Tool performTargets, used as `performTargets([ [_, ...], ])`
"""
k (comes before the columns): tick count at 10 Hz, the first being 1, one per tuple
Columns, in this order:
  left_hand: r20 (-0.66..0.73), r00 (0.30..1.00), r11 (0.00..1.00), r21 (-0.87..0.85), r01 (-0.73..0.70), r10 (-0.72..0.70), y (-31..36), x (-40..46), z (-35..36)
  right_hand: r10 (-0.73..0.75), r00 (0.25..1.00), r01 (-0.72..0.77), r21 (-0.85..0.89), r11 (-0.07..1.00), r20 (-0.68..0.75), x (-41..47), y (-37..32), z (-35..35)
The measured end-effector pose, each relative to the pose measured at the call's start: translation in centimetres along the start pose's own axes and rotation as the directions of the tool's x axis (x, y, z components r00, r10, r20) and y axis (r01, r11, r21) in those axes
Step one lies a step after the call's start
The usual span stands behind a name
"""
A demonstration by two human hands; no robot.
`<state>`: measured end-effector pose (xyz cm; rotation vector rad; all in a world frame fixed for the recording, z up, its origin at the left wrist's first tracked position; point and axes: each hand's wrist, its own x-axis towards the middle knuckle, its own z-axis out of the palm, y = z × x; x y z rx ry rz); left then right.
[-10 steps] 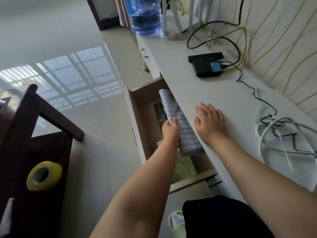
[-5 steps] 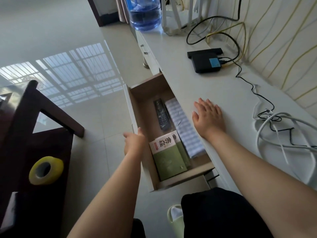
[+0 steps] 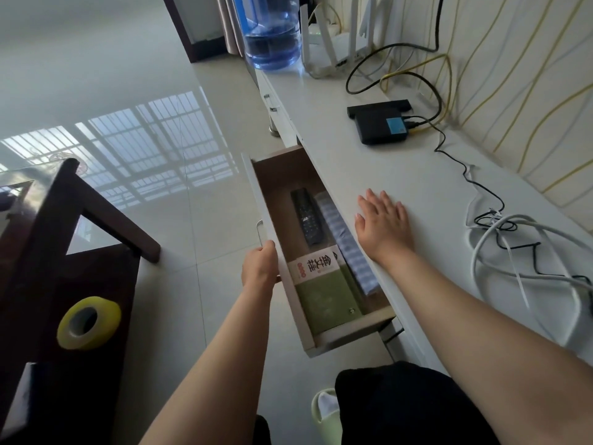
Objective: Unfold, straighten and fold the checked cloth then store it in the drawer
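Note:
The folded checked cloth (image 3: 348, 247) lies along the right side of the drawer (image 3: 279, 258), partly hidden under the white cabinet top (image 3: 369, 162). The drawer is partly pushed in. My left hand (image 3: 260, 263) grips the drawer's white front panel near its handle. My right hand (image 3: 383, 224) rests flat, fingers spread, on the cabinet top just right of the drawer.
Inside the drawer lie a black remote (image 3: 306, 220) and a green book (image 3: 324, 289). A black box (image 3: 382, 123), cables (image 3: 513, 252), a router and a water bottle (image 3: 272, 30) sit on the cabinet. A dark wooden table (image 3: 48, 268) with yellow tape (image 3: 88, 322) stands on the left.
My left hand let go of the cloth in the drawer, moved to the drawer front and gripped it. The drawer has slid partly inwards. My right hand stayed put.

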<state>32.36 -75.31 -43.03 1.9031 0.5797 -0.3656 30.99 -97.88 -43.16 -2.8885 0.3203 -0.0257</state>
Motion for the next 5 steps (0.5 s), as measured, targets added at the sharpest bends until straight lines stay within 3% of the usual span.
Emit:
performTargets([
  [1,0.203,0.976,0.968,-0.22,0.121,-0.076,0.0,-0.3,2.4,-0.013,1.0,0.013,-0.002,1.0,-0.002,0.0,0.1,0.1],
  [2,0.394,0.917,0.935,-0.299,0.19,-0.06,0.0,-0.7,5.4,-0.021,1.0,0.021,-0.003,1.0,-0.006,0.0,0.1,0.3],
  [4,0.509,0.854,0.863,-0.474,0.176,0.106,1.5,-2.3,10.8,-0.01,0.999,0.012,0.052,0.999,-0.039,0.7,0.5,0.9],
  [5,0.529,0.836,0.887,-0.444,0.126,0.146,1.5,-3.0,10.8,-0.002,0.999,0.004,0.073,0.997,-0.036,0.9,0.8,1.3],
])
